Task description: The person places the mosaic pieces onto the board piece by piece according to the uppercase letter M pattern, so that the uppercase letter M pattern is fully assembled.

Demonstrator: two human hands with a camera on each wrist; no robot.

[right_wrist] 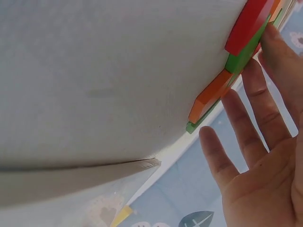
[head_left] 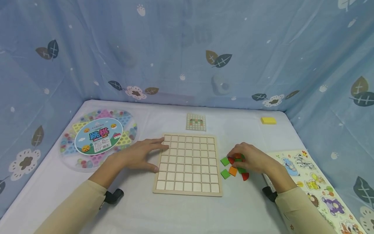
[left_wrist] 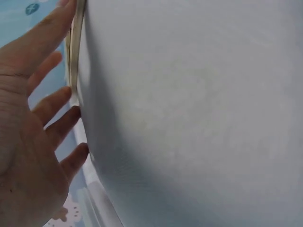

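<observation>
A pale wooden grid board [head_left: 188, 159] lies flat before me, its squares bare. At its left edge rests my left hand [head_left: 141, 154], fingers and thumb spread; the left wrist view shows fingertips of that hand [left_wrist: 38, 127] by the board's rim [left_wrist: 76, 52]. To the right of the board is a loose cluster of small pieces: green tiles [head_left: 225, 174], an orange tile [head_left: 232, 171] and red rounded pieces [head_left: 245, 176]. My right hand [head_left: 249, 158] is over them, partly hiding some. In the right wrist view its loosely extended fingers [right_wrist: 255, 101] are against green, orange and red pieces [right_wrist: 248, 28].
Behind the board lies a small pattern card [head_left: 196, 122]. A round Chinese checkers set [head_left: 99, 136] is at the left. A yellow block [head_left: 268, 120] sits at the back right, and an animal puzzle board [head_left: 318, 195] at the right edge. Blue curtains [head_left: 175, 65] surround the table.
</observation>
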